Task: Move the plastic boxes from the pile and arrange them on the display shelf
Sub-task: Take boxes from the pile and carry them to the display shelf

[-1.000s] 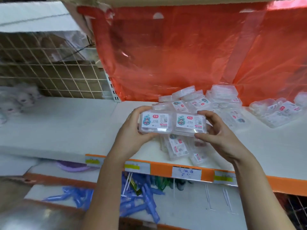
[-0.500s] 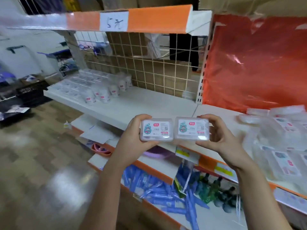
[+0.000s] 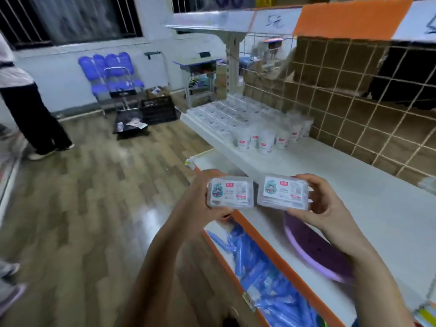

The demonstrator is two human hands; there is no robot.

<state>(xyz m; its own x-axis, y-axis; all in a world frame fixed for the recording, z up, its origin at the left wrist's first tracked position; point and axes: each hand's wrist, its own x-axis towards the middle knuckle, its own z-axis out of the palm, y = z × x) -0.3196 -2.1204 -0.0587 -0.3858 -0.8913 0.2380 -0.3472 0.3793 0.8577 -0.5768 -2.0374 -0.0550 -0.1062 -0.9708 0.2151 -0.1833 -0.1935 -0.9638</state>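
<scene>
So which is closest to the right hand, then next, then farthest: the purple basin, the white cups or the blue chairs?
From the right hand:
1. Purple basin, just below it on the lower shelf.
2. White cups, farther along the shelf.
3. Blue chairs, against the far wall.

View: I swing left, away from the pile, now out of sight.
Boxes: my left hand point(image 3: 203, 199) and right hand point(image 3: 323, 208) carry two plastic boxes point(image 3: 257, 194) along the display shelf point(image 3: 354, 185).
</scene>
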